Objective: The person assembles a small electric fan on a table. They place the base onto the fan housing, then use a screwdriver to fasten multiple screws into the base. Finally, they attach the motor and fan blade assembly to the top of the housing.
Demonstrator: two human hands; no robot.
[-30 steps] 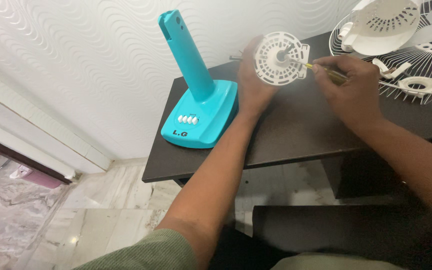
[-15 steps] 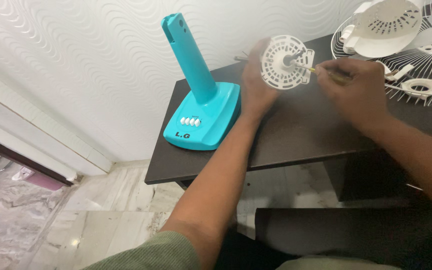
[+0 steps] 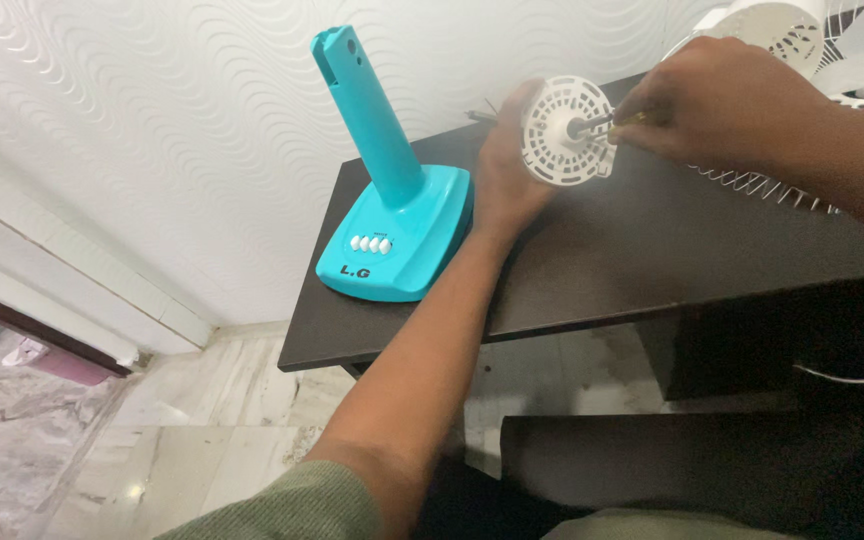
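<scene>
— Holding what, that left hand [image 3: 505, 180]?

— A round white slotted fan motor cover [image 3: 565, 130], fingers clamped around its rim, raised above the dark table [image 3: 612, 260], just right of the turquoise fan stand [image 3: 392, 200].

— And the right hand [image 3: 722, 100]?

— Right of the cover, fingers pinched together on a thin yellowish screwdriver [image 3: 624, 120], its tip at the cover's centre hub.

— Anything further off?

— A white wire fan guard [image 3: 772, 185] lies beyond the right hand, far from the stand.

The right hand [image 3: 722, 100] hides most of the screwdriver [image 3: 634, 119] and wire fan guard [image 3: 762, 182].
</scene>
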